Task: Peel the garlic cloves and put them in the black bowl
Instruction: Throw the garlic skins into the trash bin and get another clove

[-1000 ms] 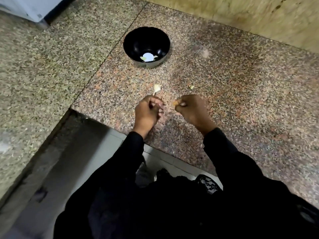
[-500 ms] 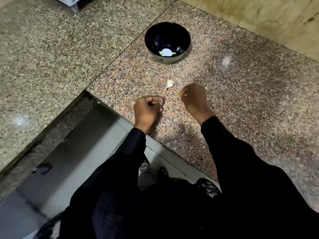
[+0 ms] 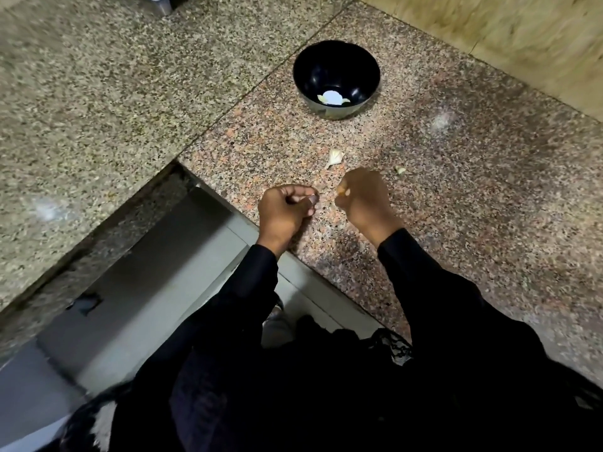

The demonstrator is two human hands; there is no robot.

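The black bowl (image 3: pixel 336 65) stands at the back of the reddish granite counter, with pale peeled garlic (image 3: pixel 332 97) lying in its bottom. My right hand (image 3: pixel 363 199) pinches a small yellowish garlic clove (image 3: pixel 342 190) at its fingertips, low over the counter. To its left, a short gap away, my left hand (image 3: pixel 287 212) has its fingers curled with the thumb against them; I see nothing in it. A white piece of garlic skin (image 3: pixel 334 157) lies on the counter just beyond both hands.
A small pale scrap (image 3: pixel 400 170) lies on the counter (image 3: pixel 473 190) right of my right hand. The counter's front edge (image 3: pixel 326 282) runs under my wrists, with a recess and floor below at the left. A tan wall (image 3: pixel 522 34) rises behind the bowl.
My hands, close together a second ago, have drawn a little apart. The clove stays in my right hand. The view has shifted, so the bowl sits further right.
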